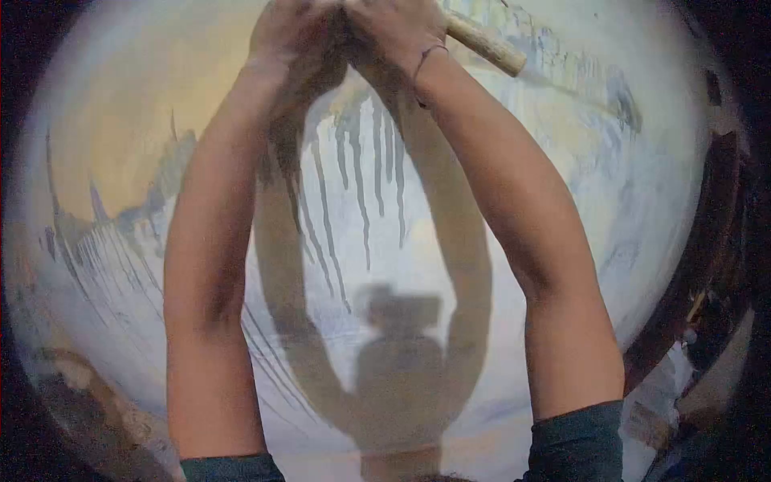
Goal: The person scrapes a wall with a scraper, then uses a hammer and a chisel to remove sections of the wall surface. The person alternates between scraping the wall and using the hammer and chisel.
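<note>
Both my arms reach up across a painted surface (498, 361) with dark drips running down it. My left hand (299, 36) is closed at the top edge of the view, close against my right hand; its fingers are mostly out of sight, and I cannot tell what it grips. My right hand (399, 30) is closed too, with a thin cord round its wrist. A pale wooden handle (490, 46) sticks out past it to the right, sloping down; its other end is hidden behind the hand.
My shadow (399, 377) falls on the painted surface between my arms. Grey drips (361, 185) streak the pale middle, and a yellowish patch (120, 153) lies to the left. Beyond the right edge, whitish crumpled material (675, 373) and dark clutter stand low down.
</note>
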### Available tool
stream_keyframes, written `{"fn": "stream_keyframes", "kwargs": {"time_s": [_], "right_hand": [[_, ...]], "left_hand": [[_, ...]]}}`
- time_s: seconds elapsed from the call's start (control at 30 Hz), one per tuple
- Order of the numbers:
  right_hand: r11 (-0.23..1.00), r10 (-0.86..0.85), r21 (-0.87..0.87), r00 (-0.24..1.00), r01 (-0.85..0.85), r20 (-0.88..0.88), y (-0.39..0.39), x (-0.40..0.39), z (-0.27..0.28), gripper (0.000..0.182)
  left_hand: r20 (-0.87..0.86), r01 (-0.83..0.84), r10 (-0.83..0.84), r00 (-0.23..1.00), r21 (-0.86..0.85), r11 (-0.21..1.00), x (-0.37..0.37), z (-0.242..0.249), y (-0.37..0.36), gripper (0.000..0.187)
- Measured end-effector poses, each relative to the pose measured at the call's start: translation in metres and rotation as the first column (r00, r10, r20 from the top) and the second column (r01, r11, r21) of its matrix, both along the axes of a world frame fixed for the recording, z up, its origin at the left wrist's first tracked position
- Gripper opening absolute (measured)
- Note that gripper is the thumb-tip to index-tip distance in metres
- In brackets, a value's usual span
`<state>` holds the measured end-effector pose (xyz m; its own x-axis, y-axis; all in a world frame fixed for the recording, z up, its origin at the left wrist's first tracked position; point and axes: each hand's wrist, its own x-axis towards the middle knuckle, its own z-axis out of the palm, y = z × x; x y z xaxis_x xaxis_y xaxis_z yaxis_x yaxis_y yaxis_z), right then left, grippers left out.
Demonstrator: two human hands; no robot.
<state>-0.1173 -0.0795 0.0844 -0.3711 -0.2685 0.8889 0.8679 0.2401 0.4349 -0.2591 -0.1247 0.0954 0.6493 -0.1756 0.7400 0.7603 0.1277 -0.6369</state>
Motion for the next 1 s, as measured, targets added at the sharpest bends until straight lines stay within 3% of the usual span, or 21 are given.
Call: {"fn": "stream_keyframes", "kwargs": {"time_s": [0.03, 0.07, 0.17, 0.27, 0.33, 0.37, 0.4, 0.43, 0.57, 0.63, 0.7, 0.73, 0.77, 0.83, 0.9, 0.93, 0.97, 1.0], "right_hand": [[0.998, 0.054, 0.028, 0.998, -0.053, -0.041, 0.003, -0.003, -0.002, 0.028], [0.998, 0.051, 0.022, 0.998, -0.05, -0.044, 0.004, -0.006, 0.002, 0.028], [0.996, -0.073, -0.063, 0.996, 0.07, -0.047, 0.006, -0.009, -0.008, 0.025], [0.997, -0.024, -0.081, 0.999, 0.02, -0.042, 0.009, 0.021, -0.051, 0.022], [0.924, -0.119, 0.365, 0.993, 0.11, 0.003, 0.015, 0.038, -0.069, 0.022], [0.927, -0.118, 0.36, 0.993, 0.107, 0.007, 0.013, 0.041, -0.073, 0.022], [0.976, -0.103, 0.202, 0.991, 0.085, 0.083, 0.004, 0.043, -0.074, 0.022], [0.995, -0.082, 0.059, 0.985, 0.074, 0.151, -0.007, 0.045, -0.067, 0.023], [0.992, -0.079, -0.094, 0.991, 0.089, 0.104, 0.001, 0.044, -0.042, 0.025], [0.996, -0.055, -0.062, 0.99, 0.064, 0.13, -0.009, 0.046, -0.044, 0.029], [0.992, -0.125, 0.048, 0.982, 0.12, 0.138, -0.001, 0.046, -0.027, 0.033], [0.983, -0.111, 0.158, 0.989, 0.095, 0.094, 0.015, 0.039, -0.009, 0.041], [0.982, -0.115, 0.163, 0.989, 0.099, 0.095, 0.03, 0.044, -0.001, 0.041], [0.987, -0.128, -0.084, 0.988, 0.135, 0.087, -0.012, 0.049, 0.004, 0.043], [0.982, -0.161, -0.092, 0.985, 0.166, 0.061, 0.014, 0.052, 0.012, 0.045], [0.947, -0.135, 0.301, 0.989, 0.111, 0.061, 0.078, 0.055, 0.021, 0.042], [0.762, -0.108, 0.646, 0.992, 0.041, 0.065, 0.106, 0.057, 0.025, 0.039], [0.843, -0.05, 0.538, 0.999, 0.032, 0.019, 0.074, 0.055, -0.001, 0.031]], "left_hand": [[-0.017, 0.056, -0.056, 0.998, -0.004, 0.998, -0.007, 0.004, 0.003, 0.029], [-0.024, -0.009, 0.009, 1.0, -0.008, 1.0, -0.013, 0.009, 0.006, 0.025], [0.002, -0.058, 0.059, 0.998, -0.06, 0.996, -0.013, 0.008, 0.005, 0.024], [-0.117, -0.124, 0.124, 0.985, 0.004, 0.992, -0.009, -0.027, 0.004, 0.029], [-0.164, -0.102, 0.109, 0.98, 0.053, 0.993, -0.007, -0.043, 0.02, 0.031], [-0.208, -0.084, 0.1, 0.973, 0.083, 0.993, -0.008, -0.053, 0.027, 0.032], [-0.099, -0.074, 0.077, 0.992, 0.031, 0.997, -0.003, -0.059, 0.024, 0.031], [-0.101, -0.077, 0.081, 0.992, 0.043, 0.996, -0.001, -0.052, 0.025, 0.031], [-0.16, 0.04, -0.026, 0.987, 0.086, 0.995, 0.007, -0.032, 0.025, 0.026], [-0.205, 0.082, -0.069, 0.976, 0.056, 0.995, 0.01, -0.026, 0.024, 0.023], [-0.139, 0.042, -0.034, 0.99, 0.057, 0.997, 0.018, -0.015, 0.023, 0.027], [-0.182, 0.081, -0.058, 0.982, 0.12, 0.989, 0.024, -0.01, 0.02, 0.032], [-0.18, 0.084, -0.061, 0.982, 0.125, 0.989, 0.03, -0.006, 0.016, 0.032], [-0.059, -0.029, 0.03, 0.998, 0.022, 0.999, 0.049, -0.005, 0.0, 0.032], [0.031, -0.048, 0.05, 0.998, -0.064, 0.997, 0.061, -0.006, -0.014, 0.03], [0.119, -0.066, 0.08, 0.99, -0.122, 0.99, 0.062, -0.004, -0.019, 0.027], [0.117, -0.068, 0.082, 0.99, -0.117, 0.991, 0.056, -0.004, -0.014, 0.027], [0.158, 0.003, 0.023, 0.987, -0.16, 0.987, 0.044, -0.006, 0.001, 0.028]]}}
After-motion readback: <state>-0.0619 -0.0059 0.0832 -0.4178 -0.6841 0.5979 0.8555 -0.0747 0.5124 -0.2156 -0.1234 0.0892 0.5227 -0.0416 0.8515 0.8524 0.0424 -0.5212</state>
